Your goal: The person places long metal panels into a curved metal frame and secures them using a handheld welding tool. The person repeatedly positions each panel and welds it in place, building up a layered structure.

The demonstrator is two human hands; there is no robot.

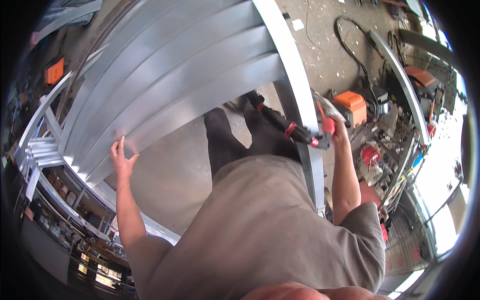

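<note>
My left hand (121, 158) rests flat with spread fingers on the lower edge of a bright sheet-metal slat (200, 95), one of several overlapping slats in a metal frame. My right hand (338, 131) grips a red and black power tool (295, 131) whose body lies across the frame's upright bar (300, 100). The tool's working end is hidden behind the bar and my hand. My grey shirt and dark trousers fill the lower middle of the view.
An orange box (352, 102) and tangled cables lie on the concrete floor at the right, beside another long metal bar (400, 75). More tools and red parts are piled at the right. Shelves with small items stand at the lower left.
</note>
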